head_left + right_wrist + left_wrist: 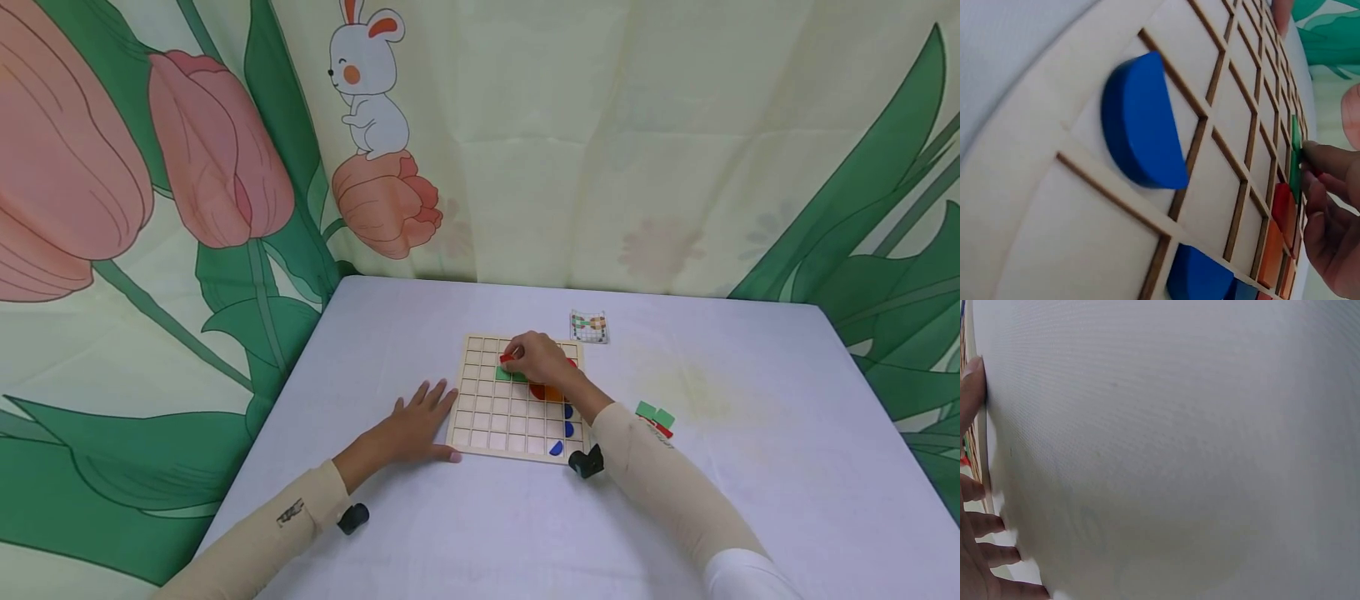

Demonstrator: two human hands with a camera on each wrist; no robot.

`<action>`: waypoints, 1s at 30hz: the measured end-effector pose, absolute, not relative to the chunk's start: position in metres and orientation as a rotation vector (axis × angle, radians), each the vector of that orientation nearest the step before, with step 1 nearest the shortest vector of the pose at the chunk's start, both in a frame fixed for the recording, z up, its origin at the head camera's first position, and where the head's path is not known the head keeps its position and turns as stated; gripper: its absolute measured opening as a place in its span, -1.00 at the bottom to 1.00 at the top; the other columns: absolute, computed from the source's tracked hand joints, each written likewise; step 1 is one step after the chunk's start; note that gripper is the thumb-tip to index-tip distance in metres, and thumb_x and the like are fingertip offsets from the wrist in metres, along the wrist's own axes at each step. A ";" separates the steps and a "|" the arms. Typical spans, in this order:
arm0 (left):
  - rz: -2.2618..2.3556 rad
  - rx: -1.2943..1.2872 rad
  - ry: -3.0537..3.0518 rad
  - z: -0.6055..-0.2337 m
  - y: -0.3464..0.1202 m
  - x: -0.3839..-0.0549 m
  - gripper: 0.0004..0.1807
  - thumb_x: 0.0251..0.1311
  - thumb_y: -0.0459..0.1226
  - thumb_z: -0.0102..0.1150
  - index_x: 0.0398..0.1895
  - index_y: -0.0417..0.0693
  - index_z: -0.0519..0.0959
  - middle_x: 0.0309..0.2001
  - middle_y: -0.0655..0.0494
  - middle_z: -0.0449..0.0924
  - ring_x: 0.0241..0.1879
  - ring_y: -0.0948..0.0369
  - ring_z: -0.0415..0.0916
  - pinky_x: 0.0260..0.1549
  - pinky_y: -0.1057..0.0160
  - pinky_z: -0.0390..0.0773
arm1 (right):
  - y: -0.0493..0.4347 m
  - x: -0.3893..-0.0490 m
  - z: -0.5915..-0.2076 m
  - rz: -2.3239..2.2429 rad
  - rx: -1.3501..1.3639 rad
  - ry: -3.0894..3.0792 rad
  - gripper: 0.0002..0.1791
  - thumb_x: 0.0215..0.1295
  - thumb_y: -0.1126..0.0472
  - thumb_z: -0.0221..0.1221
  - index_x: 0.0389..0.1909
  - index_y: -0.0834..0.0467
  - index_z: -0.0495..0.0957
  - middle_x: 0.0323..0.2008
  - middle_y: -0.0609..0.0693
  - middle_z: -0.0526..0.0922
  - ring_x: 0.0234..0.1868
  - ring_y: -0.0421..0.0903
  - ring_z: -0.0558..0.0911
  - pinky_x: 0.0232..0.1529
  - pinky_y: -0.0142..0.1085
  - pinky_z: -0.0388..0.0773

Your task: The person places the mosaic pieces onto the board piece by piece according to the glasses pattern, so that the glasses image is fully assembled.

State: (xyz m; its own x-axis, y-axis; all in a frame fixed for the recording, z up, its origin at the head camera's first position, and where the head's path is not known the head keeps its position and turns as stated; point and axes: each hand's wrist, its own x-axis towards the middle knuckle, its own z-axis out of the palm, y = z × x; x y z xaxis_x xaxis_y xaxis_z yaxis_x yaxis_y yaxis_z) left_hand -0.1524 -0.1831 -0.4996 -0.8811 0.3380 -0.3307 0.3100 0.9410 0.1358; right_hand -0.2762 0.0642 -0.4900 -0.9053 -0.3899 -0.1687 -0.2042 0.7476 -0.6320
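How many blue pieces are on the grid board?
3 visible: the upper blue piece and middle blue piece, in the right-hand column, and the lower blue piece, in the bottom row near the right corner. The right hand may hide more.

**Cloth-hung corner, room type uncertain**

Nursery-style cloth (540, 167) hung behind and to the left, printed with tulips (221, 150) and a rabbit (375, 125). White-covered table (825, 467) stood against it, wooden grid board (482, 421) on top. Home or studio: could not tell.
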 end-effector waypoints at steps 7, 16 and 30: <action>0.116 0.484 2.738 -0.501 -0.183 -0.153 0.23 0.01 0.43 0.23 0.63 0.05 -0.02 0.63 -0.07 -0.14 0.59 -0.20 -0.17 0.29 -0.44 0.20 | 0.061 -0.277 -0.495 -0.890 -0.468 2.724 -0.72 0.25 -0.02 0.37 -0.13 0.06 0.71 -0.28 -0.03 0.71 -0.37 -0.12 0.59 -0.46 -0.31 0.44; 0.104 0.486 2.745 -0.500 -0.184 -0.153 0.23 0.01 0.42 0.23 0.63 0.05 -0.02 0.63 -0.07 -0.14 0.59 -0.20 -0.17 0.29 -0.43 0.20 | 0.062 -0.277 -0.493 -0.902 -0.403 2.717 -0.72 0.27 -0.05 0.35 -0.16 0.04 0.72 -0.19 0.01 0.72 -0.28 -0.08 0.60 -0.35 -0.26 0.48; 0.112 0.479 2.746 -0.499 -0.184 -0.152 0.22 0.01 0.42 0.23 0.63 0.04 0.00 0.63 -0.07 -0.13 0.59 -0.21 -0.16 0.29 -0.44 0.19 | 0.057 -0.278 -0.491 -0.881 -0.418 2.756 -0.78 0.25 -0.01 0.37 -0.27 0.06 0.73 -0.33 -0.03 0.72 -0.39 -0.10 0.56 -0.45 -0.29 0.41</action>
State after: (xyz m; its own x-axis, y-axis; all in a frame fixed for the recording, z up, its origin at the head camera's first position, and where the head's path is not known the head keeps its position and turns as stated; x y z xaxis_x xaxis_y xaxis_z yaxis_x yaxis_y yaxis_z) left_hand -0.1524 -0.1836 -0.4986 -0.8814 0.3417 -0.3262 0.3139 0.9397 0.1360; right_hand -0.2776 0.0573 -0.4910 -0.9360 -0.3314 -0.1189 -0.2010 0.7803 -0.5923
